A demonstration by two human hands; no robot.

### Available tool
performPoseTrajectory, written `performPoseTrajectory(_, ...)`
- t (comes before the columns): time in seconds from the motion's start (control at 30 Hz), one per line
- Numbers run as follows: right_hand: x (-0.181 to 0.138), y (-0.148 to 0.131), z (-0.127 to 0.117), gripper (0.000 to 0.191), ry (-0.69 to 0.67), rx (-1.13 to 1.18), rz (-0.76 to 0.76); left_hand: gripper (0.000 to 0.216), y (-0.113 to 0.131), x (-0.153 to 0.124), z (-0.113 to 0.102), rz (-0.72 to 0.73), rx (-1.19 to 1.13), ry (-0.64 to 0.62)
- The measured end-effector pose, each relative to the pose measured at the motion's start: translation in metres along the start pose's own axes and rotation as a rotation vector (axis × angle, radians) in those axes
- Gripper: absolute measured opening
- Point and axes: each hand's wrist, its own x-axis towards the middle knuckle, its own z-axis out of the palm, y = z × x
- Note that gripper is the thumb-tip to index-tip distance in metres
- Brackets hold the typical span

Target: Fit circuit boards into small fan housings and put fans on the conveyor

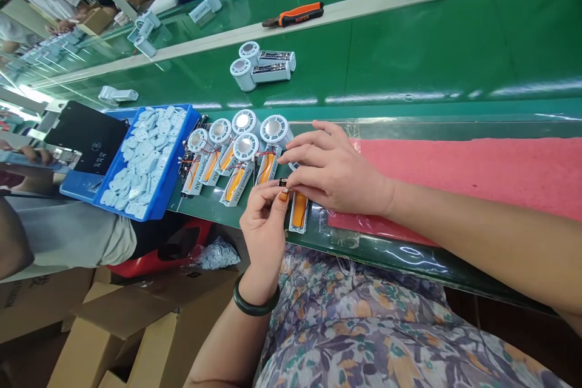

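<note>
Two hands (266, 213) (335, 173) together — left pinching one dark part (282, 182), right's grip unclear, six fans (246, 147) alongside

White-and-orange fans (246, 147), red cloth (454, 163), blue bin (175, 163)

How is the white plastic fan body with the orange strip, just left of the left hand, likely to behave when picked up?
The fan body will probably feel stiff, given its moulded-looking shell. Its wide round head may make it top-heavy. The exposed orange strip could be delicate.
</note>
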Motion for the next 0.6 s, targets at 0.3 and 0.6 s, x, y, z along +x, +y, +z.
performPoseTrajectory(0.3,0.0005,-0.0026,-0.0040,0.016,-0.036,0.123,0.090,0.007,0.0051,-0.0016,0.0007,0.081,0.051,-0.018)
performPoseTrajectory(0.6,0.0007,-0.0070,-0.0036,0.013,-0.043,0.131,0.132,0.004,0.0072,0.0031,-0.0009,0.122,0.125,-0.024)
